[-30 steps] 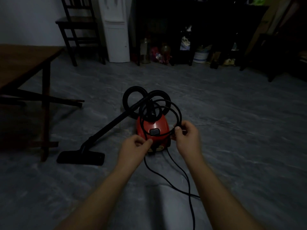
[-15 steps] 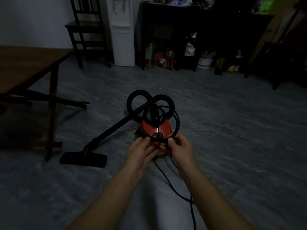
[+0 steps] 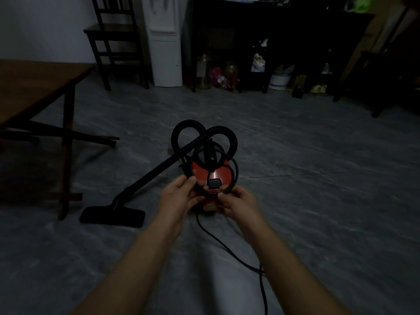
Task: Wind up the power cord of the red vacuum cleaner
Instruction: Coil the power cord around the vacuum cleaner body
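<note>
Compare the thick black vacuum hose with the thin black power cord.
The vacuum hose is thick, the power cord thin. The hose loops untouched behind the red vacuum cleaner; the cord is coiled in the left hand and right hand, tail on the floor. Both are black.

We have 1 view, from a head-worn camera that looks forward and down along both forearms [image 3: 141, 258]. It sits close above the left hand [image 3: 179, 196] and right hand [image 3: 238, 203] at frame centre, with the floor [image 3: 318, 212] stretching away to a far wall [image 3: 34, 26].
</note>
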